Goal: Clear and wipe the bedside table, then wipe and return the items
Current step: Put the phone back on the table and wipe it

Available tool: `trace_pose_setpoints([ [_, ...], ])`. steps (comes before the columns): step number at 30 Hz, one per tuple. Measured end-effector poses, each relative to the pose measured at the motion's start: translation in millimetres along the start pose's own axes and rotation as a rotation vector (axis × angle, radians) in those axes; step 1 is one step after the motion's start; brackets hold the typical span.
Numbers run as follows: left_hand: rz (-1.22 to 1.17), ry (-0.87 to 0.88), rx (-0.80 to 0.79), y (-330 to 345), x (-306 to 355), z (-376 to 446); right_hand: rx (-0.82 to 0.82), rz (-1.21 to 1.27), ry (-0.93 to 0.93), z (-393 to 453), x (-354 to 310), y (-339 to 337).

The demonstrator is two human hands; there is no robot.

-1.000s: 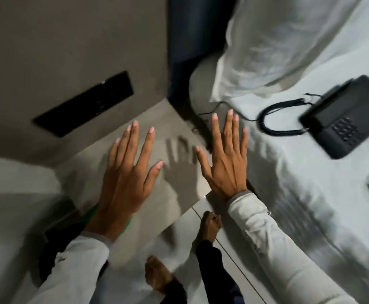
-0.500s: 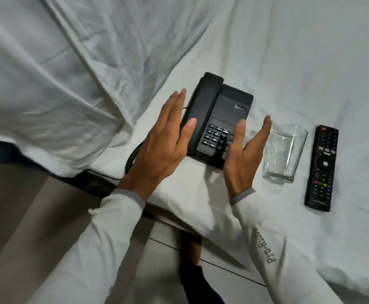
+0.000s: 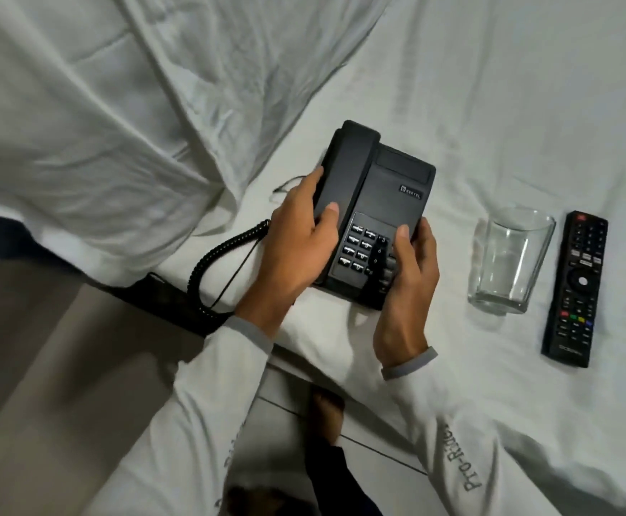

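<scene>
A black desk telephone (image 3: 389, 188) lies on the white bed sheet, its handset on the cradle and its coiled cord (image 3: 225, 262) trailing left toward the bed's edge. My left hand (image 3: 296, 243) grips the telephone's left side over the handset. My right hand (image 3: 408, 277) grips its near right corner, thumb on the keypad. An empty clear glass (image 3: 508, 262) stands upright on the sheet to the right. A black remote control (image 3: 575, 288) lies just right of the glass. The grey bedside table (image 3: 62, 366) shows at lower left.
A white pillow (image 3: 99, 87) fills the upper left, overhanging the bed's edge. The white bed sheet (image 3: 490, 87) spreads across the right. Tiled floor (image 3: 278, 415) and my bare foot (image 3: 326, 415) show between my arms at the bottom.
My view swung from the bedside table to the bed. Both hands, open and spread a moment ago, have closed on the two sides of the telephone.
</scene>
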State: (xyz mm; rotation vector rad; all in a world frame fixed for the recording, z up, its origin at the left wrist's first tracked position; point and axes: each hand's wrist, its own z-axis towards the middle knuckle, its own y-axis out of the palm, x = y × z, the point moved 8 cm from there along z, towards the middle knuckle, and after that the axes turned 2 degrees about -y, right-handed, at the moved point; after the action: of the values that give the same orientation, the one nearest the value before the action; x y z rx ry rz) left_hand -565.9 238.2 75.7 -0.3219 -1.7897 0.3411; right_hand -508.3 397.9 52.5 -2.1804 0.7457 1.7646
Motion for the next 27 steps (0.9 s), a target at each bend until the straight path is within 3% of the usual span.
trace_pose_setpoints([
  [7, -0.215, -0.104, 0.240, -90, -59, -102, -0.207, -0.028, -0.155, -96, 13, 37],
  [15, -0.366, -0.258, 0.553, -163, -160, -234, -0.598, -0.178, -0.124, -199, 78, 83],
  [22, -0.547, -0.549, 0.832, -175, -271, -279, -0.978, -0.448, -0.013, -231, 157, 142],
  [27, -0.574, -0.654, 0.928, -164, -320, -279, -1.176, -0.628, 0.023, -228, 201, 174],
])
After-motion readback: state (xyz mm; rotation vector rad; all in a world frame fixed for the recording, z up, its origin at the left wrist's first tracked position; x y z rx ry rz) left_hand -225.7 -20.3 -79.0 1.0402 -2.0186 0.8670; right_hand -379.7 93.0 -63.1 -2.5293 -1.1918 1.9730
